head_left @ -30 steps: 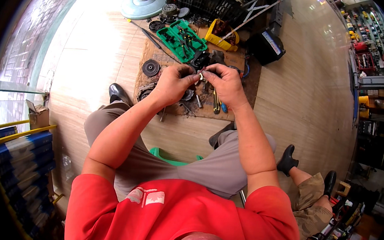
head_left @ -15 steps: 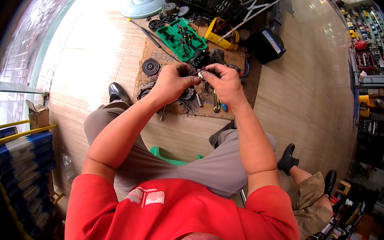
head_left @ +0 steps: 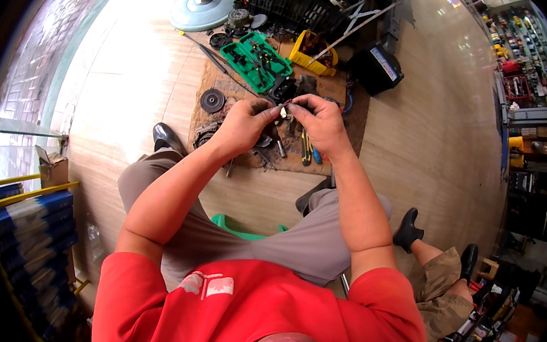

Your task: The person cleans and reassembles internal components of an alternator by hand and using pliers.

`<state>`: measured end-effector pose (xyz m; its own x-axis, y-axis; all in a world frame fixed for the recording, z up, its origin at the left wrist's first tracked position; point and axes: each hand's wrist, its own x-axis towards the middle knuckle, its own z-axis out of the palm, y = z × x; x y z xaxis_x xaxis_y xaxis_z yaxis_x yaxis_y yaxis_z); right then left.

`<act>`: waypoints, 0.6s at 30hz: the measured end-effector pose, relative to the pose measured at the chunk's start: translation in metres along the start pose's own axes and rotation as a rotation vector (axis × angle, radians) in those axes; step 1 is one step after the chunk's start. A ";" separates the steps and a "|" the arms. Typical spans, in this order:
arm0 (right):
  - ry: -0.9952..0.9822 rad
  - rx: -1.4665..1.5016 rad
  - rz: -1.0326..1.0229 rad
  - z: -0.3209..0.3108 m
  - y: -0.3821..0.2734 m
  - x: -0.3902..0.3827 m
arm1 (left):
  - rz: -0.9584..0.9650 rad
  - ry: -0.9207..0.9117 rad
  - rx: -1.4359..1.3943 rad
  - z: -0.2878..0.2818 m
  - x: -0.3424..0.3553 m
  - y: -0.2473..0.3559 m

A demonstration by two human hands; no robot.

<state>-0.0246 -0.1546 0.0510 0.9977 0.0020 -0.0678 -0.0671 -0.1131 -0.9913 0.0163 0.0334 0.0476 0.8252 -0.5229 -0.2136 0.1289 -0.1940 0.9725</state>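
My left hand (head_left: 246, 125) and my right hand (head_left: 319, 126) meet over a stained cardboard sheet (head_left: 354, 129). Both are closed in a pinch, fingertips almost touching. Between them is a small pale connector-like piece (head_left: 284, 113) with what looks like thin dark reddish wire; its exact kind is too small to make out. Just beyond my hands sits dark machine hardware (head_left: 307, 85), partly covered by them. Below lie yellow-handled pliers (head_left: 306, 149), a blue-handled tool (head_left: 316, 156) and a short metal cylinder (head_left: 281, 148). A dark round disc (head_left: 213, 100) rests left of my left hand.
Farther off are an open green tool case (head_left: 247, 58), a yellow bin (head_left: 303, 59) of parts, a black battery (head_left: 377, 66) and a black crate (head_left: 293, 5). A round stand base (head_left: 202, 11) stands far left. Another person's leg (head_left: 433, 261) is at my right.
My fingers have shifted slightly around the small piece, and more of its pale part shows below the fingertips. The whole view has moved a little; the items on the cardboard lie as before.
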 end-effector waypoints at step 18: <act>0.006 -0.050 -0.010 0.001 0.000 -0.002 | -0.026 0.009 -0.085 0.002 0.000 -0.001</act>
<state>-0.0266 -0.1534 0.0510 0.9984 -0.0029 -0.0572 -0.0569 -0.1622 -0.9851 0.0152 0.0319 0.0467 0.8259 -0.5108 -0.2387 0.1964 -0.1362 0.9710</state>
